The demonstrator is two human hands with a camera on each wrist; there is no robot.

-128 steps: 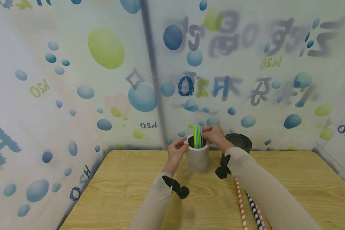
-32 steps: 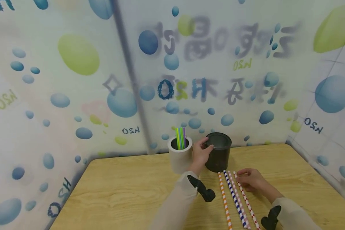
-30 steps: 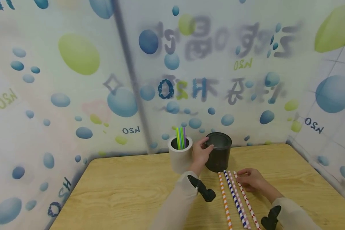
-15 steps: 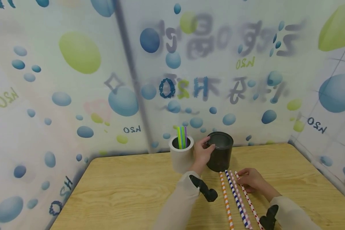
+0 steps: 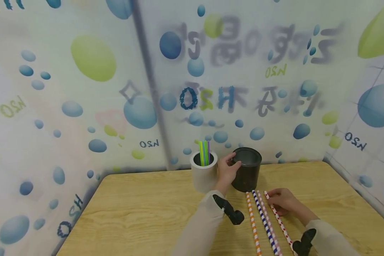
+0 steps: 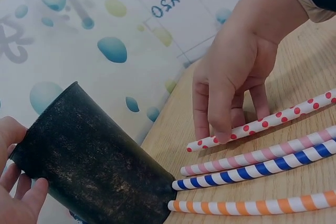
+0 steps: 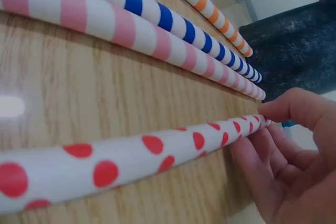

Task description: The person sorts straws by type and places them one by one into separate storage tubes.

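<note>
While the white cup (image 5: 204, 175) with bright straws (image 5: 204, 158) stands in the middle of the frame, the left hand (image 5: 228, 170) curls around the side of the black cup (image 5: 247, 170) just to its right. In the left wrist view the black cup looks tipped, so it may fall over if the fingers let go too fast, and it could bump the white cup too. Further right and lower down, four paper straws lie side by side on the wooden table (image 5: 140, 209). The right hand (image 5: 282, 202) pinches the top end of the red-dotted straw (image 5: 276, 218). That straw is thin and round. It may slip out, bend, or roll into the pink-striped straw (image 5: 266, 219) and push the row crooked.
</note>
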